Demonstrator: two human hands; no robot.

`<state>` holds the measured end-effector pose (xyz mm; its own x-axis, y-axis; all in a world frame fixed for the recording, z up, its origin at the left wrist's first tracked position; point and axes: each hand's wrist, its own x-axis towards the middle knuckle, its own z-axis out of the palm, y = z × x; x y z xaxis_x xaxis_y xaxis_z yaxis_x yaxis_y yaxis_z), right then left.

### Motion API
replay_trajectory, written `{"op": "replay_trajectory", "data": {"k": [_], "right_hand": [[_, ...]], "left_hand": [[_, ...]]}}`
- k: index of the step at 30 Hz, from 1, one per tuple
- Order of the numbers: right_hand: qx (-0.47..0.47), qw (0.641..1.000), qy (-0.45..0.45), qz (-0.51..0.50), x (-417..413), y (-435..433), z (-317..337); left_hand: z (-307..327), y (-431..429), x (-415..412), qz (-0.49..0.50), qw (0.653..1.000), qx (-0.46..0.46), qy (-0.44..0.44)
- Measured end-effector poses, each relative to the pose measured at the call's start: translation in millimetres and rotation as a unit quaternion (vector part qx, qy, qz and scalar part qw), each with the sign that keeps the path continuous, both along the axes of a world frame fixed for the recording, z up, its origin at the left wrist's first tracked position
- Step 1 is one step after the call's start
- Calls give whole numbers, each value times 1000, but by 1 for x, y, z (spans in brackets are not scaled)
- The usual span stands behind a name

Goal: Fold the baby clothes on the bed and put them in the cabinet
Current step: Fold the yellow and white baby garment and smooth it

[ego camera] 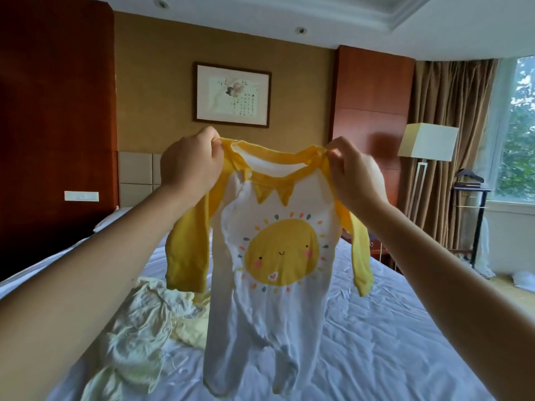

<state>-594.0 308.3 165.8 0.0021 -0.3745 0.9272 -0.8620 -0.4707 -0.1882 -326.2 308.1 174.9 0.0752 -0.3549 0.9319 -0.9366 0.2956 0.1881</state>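
— The sleepsuit [272, 299], is it cloth?
— Yes, soft matt cloth. The bedsheet [390, 328] is cloth too, smooth but creased. The wall panel [370, 88] is reddish wood with some gloss, and the curtain [440, 111] is heavy matt fabric.

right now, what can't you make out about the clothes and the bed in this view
Head view only.
Pale clothes pile: crumpled, partly behind the left forearm and the sun sleepsuit; piece count unclear.
Sleepsuit's back: faces away, while left hand and right hand pinch its shoulders.
Bed: near edge cut off by the frame bottom.
Framed picture: writing too small to read.
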Motion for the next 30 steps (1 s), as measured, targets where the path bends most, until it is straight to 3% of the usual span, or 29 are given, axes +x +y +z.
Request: {"op": "replay_trajectory", "data": {"k": [3,6,11,14,23,30], "right_hand": [[16,1000,11,-13,-7,10,-10],[77,996,27,-44,-15,5,-31],[240,965,63,-83,-31,-38,-94],[319,941,62,-91,-42,-79,-145],[421,899,1,-119,-71,-217,-287],[457,881,38,-115,-77,-321,-369]], "left_hand": [[-15,13,-4,4,999,34,-7],[-41,6,-10,14,991,128,-20],[-104,-38,-31,15,944,325,-58],[-154,-86,-47,25,916,394,-74],[-296,-238,-83,19,904,416,-99],[-381,-347,-94,28,879,453,-147]]}}
